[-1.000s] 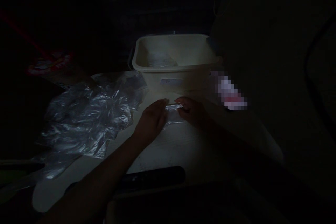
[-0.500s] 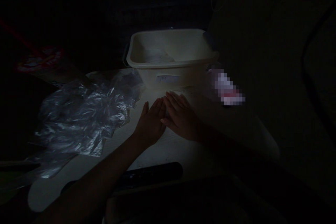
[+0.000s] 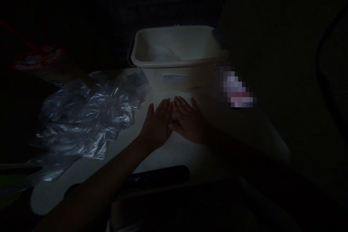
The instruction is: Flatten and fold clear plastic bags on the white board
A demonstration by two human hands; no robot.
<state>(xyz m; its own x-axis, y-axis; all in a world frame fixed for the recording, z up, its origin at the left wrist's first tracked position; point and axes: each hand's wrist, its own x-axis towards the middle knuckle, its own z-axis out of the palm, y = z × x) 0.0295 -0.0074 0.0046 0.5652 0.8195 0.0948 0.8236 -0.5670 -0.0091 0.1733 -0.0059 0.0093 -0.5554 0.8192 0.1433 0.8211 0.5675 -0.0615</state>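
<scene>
A heap of clear plastic (image 3: 78,119) lies across the left edge of the table (image 3: 160,157). The left hand (image 3: 157,125) is flat, fingers straight. A tub (image 3: 168,64) stands at the far edge. The right hand (image 3: 191,125) is flat too, fingers straight, just beside the left. 1 second ago, both pinched a small plastic piece; now it is hidden, likely under the 2 hands, so pinching seems to give way to pressing.

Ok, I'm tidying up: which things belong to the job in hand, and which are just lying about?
Probably the job's:
- crumpled clear plastic
- cream plastic tub
- white tabletop beneath left hand and right hand

Probably stray:
- red-patterned item
- pixelated item right of tub
</scene>
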